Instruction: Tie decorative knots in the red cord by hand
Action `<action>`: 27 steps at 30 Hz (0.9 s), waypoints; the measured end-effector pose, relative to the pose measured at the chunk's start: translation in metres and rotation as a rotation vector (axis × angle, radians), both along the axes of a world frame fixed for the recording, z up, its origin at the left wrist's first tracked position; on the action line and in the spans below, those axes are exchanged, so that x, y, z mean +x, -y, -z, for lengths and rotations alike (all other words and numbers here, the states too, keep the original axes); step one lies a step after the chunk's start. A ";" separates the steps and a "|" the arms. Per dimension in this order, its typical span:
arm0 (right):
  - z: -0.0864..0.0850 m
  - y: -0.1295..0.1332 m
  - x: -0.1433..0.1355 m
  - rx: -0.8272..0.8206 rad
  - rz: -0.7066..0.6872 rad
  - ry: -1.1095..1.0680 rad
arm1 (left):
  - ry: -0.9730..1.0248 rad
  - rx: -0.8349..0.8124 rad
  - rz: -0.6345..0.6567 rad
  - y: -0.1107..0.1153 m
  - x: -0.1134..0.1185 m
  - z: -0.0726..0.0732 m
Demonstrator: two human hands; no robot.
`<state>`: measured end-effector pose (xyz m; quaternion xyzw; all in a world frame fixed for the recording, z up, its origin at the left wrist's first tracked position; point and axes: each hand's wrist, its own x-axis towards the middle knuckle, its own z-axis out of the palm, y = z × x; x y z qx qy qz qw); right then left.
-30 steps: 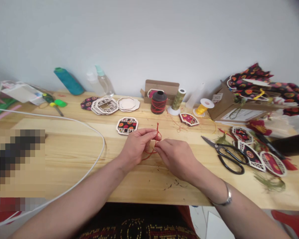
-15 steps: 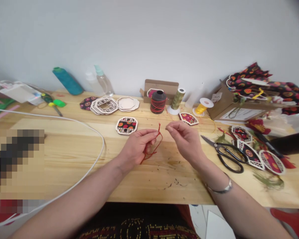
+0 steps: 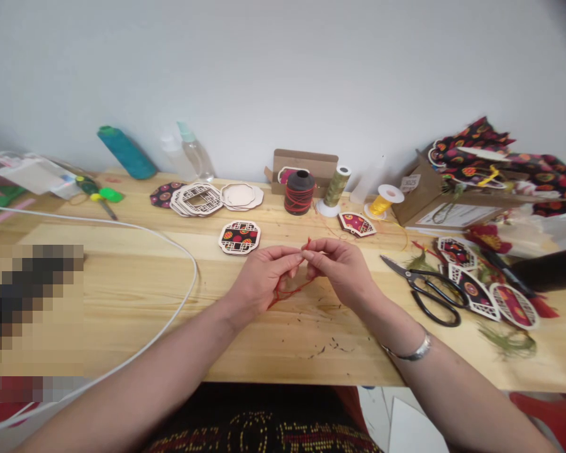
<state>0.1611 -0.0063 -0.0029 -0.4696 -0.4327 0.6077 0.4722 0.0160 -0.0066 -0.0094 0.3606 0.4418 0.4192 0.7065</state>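
My left hand (image 3: 270, 272) pinches a thin red cord (image 3: 290, 292) between thumb and forefinger. Fingertip to fingertip with it, my right hand (image 3: 336, 264) is closed on the same cord, whose short end pokes up above the fingers. A loose loop of the cord hangs below both hands, over the wooden table (image 3: 283, 358). Just beyond my left hand lies an octagonal wooden lattice piece (image 3: 239, 238) backed with patterned fabric. Black-handled scissors (image 3: 429, 289) rest to the right of my right hand.
Along the wall stand a red cord spool (image 3: 299, 194), a green thread spool (image 3: 337, 189), a yellow thread spool (image 3: 384, 201) and a spray bottle (image 3: 195, 154). Cardboard box (image 3: 419, 195) and fabric ornaments (image 3: 474, 292) occupy the right. A white cable (image 3: 191, 258) curves across the left.
My right hand has moved left and its fingertips now meet those of my left hand on the red cord. The left hand has stayed nearly in place.
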 end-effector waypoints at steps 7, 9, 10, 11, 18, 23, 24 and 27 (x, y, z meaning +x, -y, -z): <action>-0.001 -0.002 0.002 0.046 0.069 0.112 | -0.078 0.049 0.004 0.001 0.000 0.000; -0.001 -0.002 0.004 0.075 0.064 0.163 | -0.096 0.064 0.010 0.002 0.000 0.000; -0.001 -0.002 0.004 0.085 0.061 0.178 | -0.101 0.071 0.015 0.002 0.000 -0.001; -0.001 -0.003 0.005 0.093 0.056 0.187 | -0.105 0.077 0.020 0.002 0.000 -0.001; -0.003 -0.003 0.007 0.112 0.041 0.203 | -0.132 0.105 0.039 0.002 0.000 -0.002; -0.005 -0.002 0.006 0.094 0.036 0.226 | -0.164 0.132 0.012 0.003 0.001 -0.004; -0.005 -0.002 0.006 0.092 0.029 0.230 | -0.162 0.128 0.007 0.003 0.001 -0.004; -0.006 -0.001 0.006 0.076 -0.009 0.223 | -0.144 0.112 0.001 0.002 0.001 -0.004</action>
